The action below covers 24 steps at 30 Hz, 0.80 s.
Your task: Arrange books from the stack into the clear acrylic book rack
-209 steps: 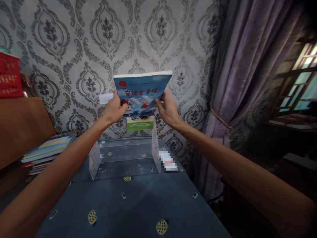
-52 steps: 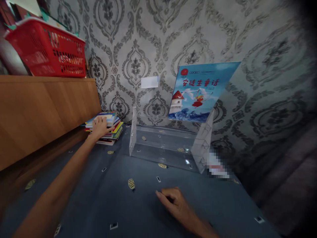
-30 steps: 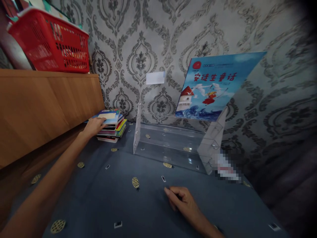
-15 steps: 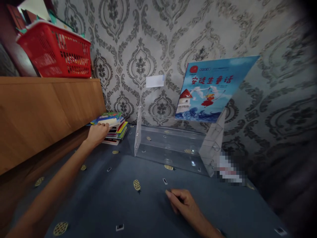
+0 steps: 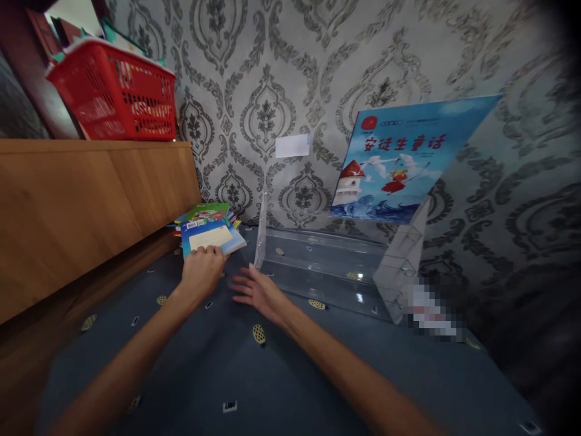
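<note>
My left hand (image 5: 203, 270) is closed on the near edge of a blue book (image 5: 209, 235) with a pale panel on its cover. That book juts out from the pile of books (image 5: 209, 212) beside the wooden cabinet, tilted towards me. My right hand (image 5: 259, 292) is open, fingers spread and slightly blurred, a short way right of the book and near the left end of the clear plastic rack (image 5: 318, 284). A blue picture book (image 5: 394, 163) with red Chinese lettering stands upright at the rack's right part.
A red basket (image 5: 145, 103) full of items sits on the wooden cabinet (image 5: 100, 194) at left. Patterned wallpaper (image 5: 267, 109) rises behind, with a white label (image 5: 293, 146) on it. The dark blue cloth (image 5: 290, 375) has pineapple prints. A pixelated patch covers something right of the rack.
My left hand has drawn the blue book off the pile, towards me and to the right. My right hand has moved left and forward, its fingers opening out. The view has shifted slightly.
</note>
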{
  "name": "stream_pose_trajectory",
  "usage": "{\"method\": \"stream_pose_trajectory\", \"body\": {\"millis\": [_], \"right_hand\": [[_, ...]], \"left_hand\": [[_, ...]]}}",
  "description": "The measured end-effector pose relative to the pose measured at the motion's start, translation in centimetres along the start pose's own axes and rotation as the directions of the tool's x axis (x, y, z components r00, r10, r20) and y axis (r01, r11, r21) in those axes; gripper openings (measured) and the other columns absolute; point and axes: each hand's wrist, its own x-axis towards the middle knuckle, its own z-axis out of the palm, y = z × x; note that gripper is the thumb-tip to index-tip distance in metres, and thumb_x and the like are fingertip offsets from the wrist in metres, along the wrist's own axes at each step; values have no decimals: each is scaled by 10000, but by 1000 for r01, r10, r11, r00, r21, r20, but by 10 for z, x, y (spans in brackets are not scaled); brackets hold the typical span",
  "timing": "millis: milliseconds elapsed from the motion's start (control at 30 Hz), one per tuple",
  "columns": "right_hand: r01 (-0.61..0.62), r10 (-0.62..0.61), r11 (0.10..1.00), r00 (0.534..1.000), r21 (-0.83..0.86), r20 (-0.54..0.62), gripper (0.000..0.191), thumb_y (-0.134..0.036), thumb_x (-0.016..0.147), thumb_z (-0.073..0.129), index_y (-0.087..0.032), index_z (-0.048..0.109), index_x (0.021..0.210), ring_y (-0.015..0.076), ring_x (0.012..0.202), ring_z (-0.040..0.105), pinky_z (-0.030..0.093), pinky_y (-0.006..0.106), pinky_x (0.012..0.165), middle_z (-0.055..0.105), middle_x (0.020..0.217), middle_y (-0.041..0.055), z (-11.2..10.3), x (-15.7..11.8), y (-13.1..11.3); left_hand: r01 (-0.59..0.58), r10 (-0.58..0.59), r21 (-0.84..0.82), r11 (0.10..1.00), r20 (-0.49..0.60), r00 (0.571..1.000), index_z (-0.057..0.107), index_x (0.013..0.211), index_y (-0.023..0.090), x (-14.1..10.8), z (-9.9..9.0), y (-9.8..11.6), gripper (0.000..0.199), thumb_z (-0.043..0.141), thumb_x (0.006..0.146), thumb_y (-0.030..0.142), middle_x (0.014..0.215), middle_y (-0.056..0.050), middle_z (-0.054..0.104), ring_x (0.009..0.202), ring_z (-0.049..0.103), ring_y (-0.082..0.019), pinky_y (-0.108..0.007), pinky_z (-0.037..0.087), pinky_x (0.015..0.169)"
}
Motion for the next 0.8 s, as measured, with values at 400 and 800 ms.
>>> {"method": "stream_pose_trajectory", "body": {"millis": [400,800], "right_hand": [[-36,18,997,963,-64,-268,279,-239,689,789,-173,654,924,191,666,685,584,330,652,724,731,3,-1,18,28],[-193,48,818,962,-542,-269,311,-411,733,743,-152,636,867,157,568,622,500,240,477,663,668,31,-62,-95,13]], "left_hand": [[65,-98,-400,914,-64,993,547,1342,154,0,49,-49,464,435,976,416,1373,-178,603,1246,581,-337,-459,489,994],[21,116,-701,713,147,982,566,1280,167,-21,126,-39,516,465,904,505,1236,-148,698,1125,663,-298,-445,511,967]]}}
